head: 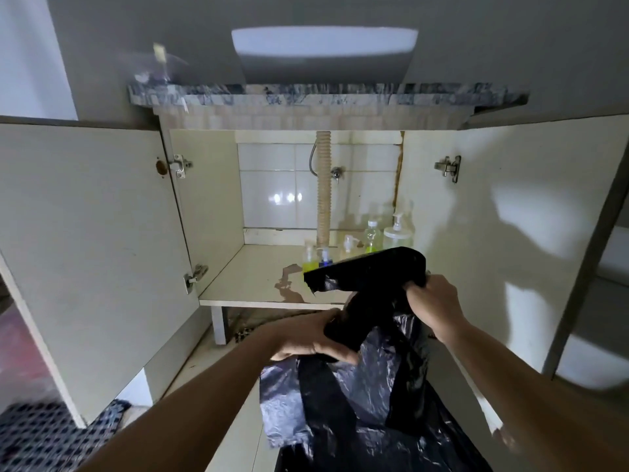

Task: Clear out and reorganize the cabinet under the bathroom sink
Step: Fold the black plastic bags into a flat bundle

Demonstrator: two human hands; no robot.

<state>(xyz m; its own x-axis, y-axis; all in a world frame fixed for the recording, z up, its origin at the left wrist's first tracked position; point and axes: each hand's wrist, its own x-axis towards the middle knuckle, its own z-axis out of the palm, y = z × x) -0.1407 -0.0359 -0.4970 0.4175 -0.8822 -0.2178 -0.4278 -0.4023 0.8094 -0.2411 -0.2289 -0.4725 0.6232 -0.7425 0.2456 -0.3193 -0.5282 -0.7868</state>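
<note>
A person kneels before an open cabinet [258, 267] under a bathroom sink [323, 52], both doors swung wide. The left hand [306, 338] grips a bunched neck of black plastic bag [367, 386], fingers curled around it, while the right hand [432, 301] clutches another fold of the same bag, raised in front of the shelf. Five bottles [371, 235], some holding yellow-green liquid, stand at the shelf's right rear beside a ribbed drain hose [324, 189]. A stain [289, 284] marks the shelf's front edge.
</note>
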